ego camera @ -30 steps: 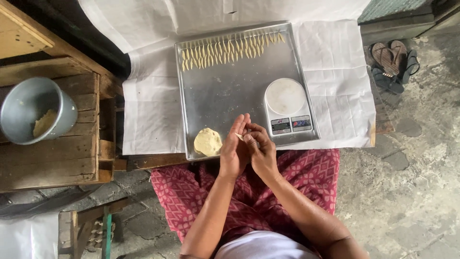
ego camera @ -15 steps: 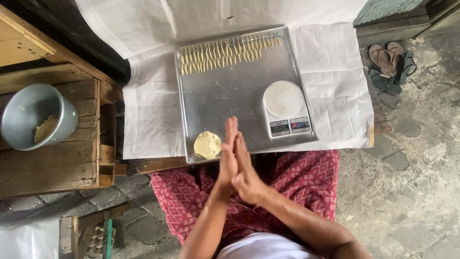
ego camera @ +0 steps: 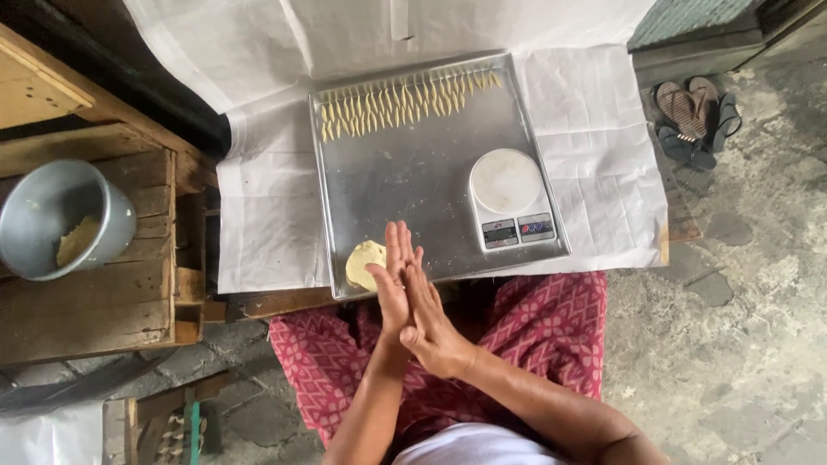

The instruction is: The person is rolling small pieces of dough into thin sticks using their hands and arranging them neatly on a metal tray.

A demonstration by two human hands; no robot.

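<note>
White paper (ego camera: pixel 258 215) covers the low wooden table, and a large metal tray (ego camera: pixel 405 189) lies on it. Along the tray's far edge runs a row of thin dough sticks (ego camera: pixel 405 102); a small white kitchen scale (ego camera: pixel 510 196) sits at its right side, and a lump of dough (ego camera: pixel 363 263) rests at the near left corner. A grey metal bowl (ego camera: pixel 65 220) with a bit of dough in it stands on a wooden crate at the left, well apart.

A second ago the palms were loosely cupped together; now the left hand (ego camera: pixel 394 280) and right hand (ego camera: pixel 431 323) lie flat, palm against palm, fingers straight, with the left slid forward over the tray's near edge, just beside the lump. It looks as if a small piece is being rolled between them. That piece is hidden: nothing shows between the pressed palms, so what they hold cannot be told. The scale's display is too small to make out.
</note>
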